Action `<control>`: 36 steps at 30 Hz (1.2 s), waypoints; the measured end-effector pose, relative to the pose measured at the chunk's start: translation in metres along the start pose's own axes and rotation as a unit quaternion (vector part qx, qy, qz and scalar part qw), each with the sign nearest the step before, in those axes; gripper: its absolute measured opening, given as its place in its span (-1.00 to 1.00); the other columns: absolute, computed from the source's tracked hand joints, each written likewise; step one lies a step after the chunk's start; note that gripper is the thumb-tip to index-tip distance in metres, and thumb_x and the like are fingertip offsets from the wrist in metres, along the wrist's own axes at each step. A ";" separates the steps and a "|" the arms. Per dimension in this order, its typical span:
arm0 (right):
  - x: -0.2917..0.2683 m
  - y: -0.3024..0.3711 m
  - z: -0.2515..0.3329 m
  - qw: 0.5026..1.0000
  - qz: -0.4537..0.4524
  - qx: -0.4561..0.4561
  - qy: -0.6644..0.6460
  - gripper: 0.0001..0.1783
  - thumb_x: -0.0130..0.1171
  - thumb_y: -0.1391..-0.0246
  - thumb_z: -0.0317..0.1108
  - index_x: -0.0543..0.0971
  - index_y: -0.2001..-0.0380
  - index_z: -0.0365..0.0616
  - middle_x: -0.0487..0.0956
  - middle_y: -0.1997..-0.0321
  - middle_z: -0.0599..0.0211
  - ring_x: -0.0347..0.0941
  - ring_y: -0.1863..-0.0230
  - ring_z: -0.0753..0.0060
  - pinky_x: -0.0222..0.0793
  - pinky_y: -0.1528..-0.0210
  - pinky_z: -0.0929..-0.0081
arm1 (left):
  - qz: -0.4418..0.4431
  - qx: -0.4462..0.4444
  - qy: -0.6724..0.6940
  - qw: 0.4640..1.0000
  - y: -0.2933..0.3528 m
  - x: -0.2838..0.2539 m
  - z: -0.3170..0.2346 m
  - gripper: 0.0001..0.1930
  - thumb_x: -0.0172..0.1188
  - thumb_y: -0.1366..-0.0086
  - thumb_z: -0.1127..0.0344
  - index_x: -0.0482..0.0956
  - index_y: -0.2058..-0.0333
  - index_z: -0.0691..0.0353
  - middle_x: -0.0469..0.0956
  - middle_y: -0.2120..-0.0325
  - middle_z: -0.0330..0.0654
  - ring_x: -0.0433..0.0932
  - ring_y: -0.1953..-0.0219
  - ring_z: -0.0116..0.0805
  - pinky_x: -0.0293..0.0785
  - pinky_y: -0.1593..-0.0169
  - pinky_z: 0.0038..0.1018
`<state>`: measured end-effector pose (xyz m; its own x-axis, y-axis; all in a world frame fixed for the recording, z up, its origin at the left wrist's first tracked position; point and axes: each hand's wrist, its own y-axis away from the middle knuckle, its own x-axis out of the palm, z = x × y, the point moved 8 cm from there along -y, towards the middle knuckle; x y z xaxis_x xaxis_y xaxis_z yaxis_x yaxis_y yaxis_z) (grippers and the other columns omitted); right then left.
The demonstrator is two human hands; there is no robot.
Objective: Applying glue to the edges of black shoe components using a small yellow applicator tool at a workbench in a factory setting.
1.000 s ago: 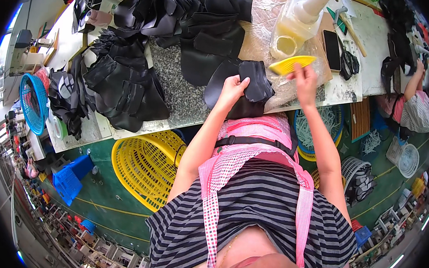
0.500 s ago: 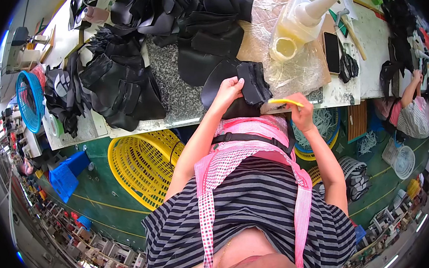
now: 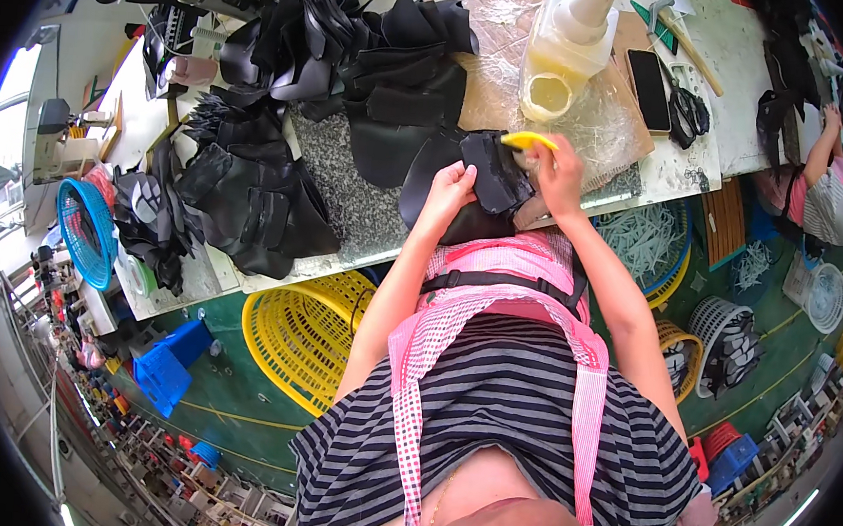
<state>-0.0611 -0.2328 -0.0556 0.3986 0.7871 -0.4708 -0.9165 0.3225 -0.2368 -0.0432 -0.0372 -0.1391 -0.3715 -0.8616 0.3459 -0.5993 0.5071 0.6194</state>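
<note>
L hand: thumb & fingers pinched L side of black pieces.
R hand: pinched yellow scraper at pieces' far end; contact unclear.
Black pieces: nr tabletop's front edge, approx. mid.
Bottle: twd back edge.
Phone: R of bottle, beside scissors.

A dark phone lies beside black-handled scissors; a wooden-handled hammer rests near them on the counter. A yellow basket and a blue crate show against green floor.
</note>
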 end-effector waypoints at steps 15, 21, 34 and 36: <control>-0.062 0.067 -0.015 0.990 0.131 0.031 -0.050 -0.87 0.04 -0.22 -0.54 0.58 0.24 -0.24 0.55 0.39 0.25 0.55 0.40 0.37 0.43 0.30 0.50 | -0.010 0.001 0.005 1.000 0.000 -0.004 -0.002 -0.77 -0.02 -0.49 0.22 0.53 0.12 0.22 0.62 0.23 -0.29 0.61 0.19 -0.49 0.51 0.04 -0.52; -0.037 0.062 -0.001 0.994 0.078 -0.020 -0.079 -0.89 0.04 -0.23 -0.55 0.58 0.28 -0.26 0.54 0.41 0.31 0.53 0.37 0.42 0.40 0.29 0.53 | -0.006 -0.005 -0.012 1.000 0.000 -0.007 0.003 -0.77 -0.03 -0.49 0.21 0.54 0.11 0.18 0.62 0.24 -0.32 0.60 0.20 -0.51 0.50 0.06 -0.54; 0.018 -0.036 0.026 0.996 -0.025 -0.030 -0.074 -0.91 0.11 -0.19 -0.43 0.55 0.30 -0.23 0.50 0.44 0.17 0.51 0.41 0.16 0.37 0.34 0.32 | 0.017 0.006 -0.021 1.000 -0.003 -0.007 -0.002 -0.77 -0.07 -0.50 0.21 0.51 0.07 0.16 0.61 0.21 -0.32 0.60 0.18 -0.51 0.50 0.05 -0.53; 0.014 -0.036 0.036 0.997 -0.039 -0.050 -0.038 -0.90 0.11 -0.21 -0.44 0.57 0.30 -0.24 0.52 0.48 0.20 0.55 0.40 0.27 0.39 0.34 0.42 | 0.029 -0.011 -0.006 1.000 0.002 -0.005 -0.004 -0.78 -0.07 -0.49 0.26 0.50 0.04 0.14 0.61 0.19 -0.31 0.60 0.16 -0.50 0.51 0.06 -0.52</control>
<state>-0.0240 -0.2142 -0.0235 0.4617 0.8006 -0.3819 -0.8729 0.3336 -0.3560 -0.0399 -0.0325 -0.1368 -0.4128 -0.8308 0.3732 -0.5615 0.5548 0.6140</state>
